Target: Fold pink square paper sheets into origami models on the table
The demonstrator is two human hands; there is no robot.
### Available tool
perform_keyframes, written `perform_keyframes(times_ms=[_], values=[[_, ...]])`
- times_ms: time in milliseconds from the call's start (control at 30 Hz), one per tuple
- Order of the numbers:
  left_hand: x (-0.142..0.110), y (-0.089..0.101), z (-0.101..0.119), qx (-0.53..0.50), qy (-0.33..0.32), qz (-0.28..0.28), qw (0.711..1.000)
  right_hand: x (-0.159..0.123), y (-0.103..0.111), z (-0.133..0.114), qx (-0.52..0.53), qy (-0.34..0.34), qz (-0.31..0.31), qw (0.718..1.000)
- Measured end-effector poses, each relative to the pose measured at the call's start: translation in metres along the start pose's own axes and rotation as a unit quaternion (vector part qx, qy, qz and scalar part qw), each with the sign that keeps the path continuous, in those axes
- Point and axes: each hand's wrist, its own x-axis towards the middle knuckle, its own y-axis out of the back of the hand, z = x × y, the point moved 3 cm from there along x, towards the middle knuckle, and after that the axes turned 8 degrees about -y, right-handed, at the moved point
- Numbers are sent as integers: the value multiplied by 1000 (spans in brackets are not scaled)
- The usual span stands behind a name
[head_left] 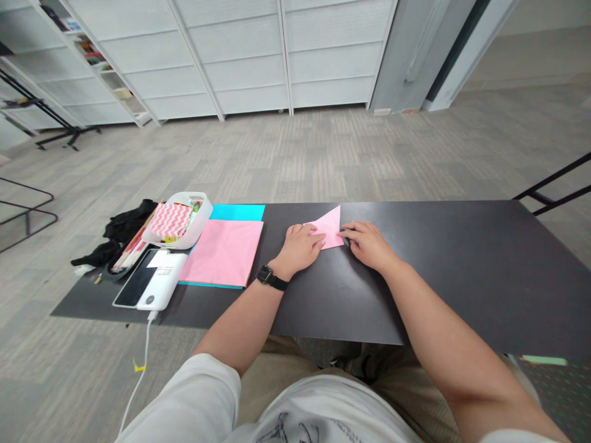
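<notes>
A folded piece of pink paper (pixel 331 229) lies on the dark table, with a pointed corner toward the far edge. My left hand (pixel 301 249) rests on its left part, fingers stretched out and pressing it down; a black watch (pixel 272 278) is on that wrist. At the paper's right edge is my right hand (pixel 369 245), its index fingertip touching or very near the edge, the other fingers loosely bent and apart. What lies under the left palm is hidden.
Left of my hands lies a stack of pink sheets (pixel 226 252) over blue sheets (pixel 237 212). Beside it are a white basket (pixel 201 224), a phone (pixel 133 286), a white power bank (pixel 161 283) with a cable (pixel 146 344), and black cloth (pixel 129 221). White cabinets (pixel 249 55) stand beyond.
</notes>
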Motion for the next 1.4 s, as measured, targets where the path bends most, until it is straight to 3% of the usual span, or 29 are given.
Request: perform_keyframes(times_ms=[300,500,933,1400], values=[[4,-3,-8,-28,-16,-32,999,2,3,-2,25,-13,-6,1000],[5,-2,-7,-49,-12,-18,999,2,5,-3,34,-11,-26,999],[1,1,0,4,-38,-68,997,5,5,-1,120,13,4,993],[-2,2,17,-25,-98,-82,992,3,2,9,59,-7,13,998]])
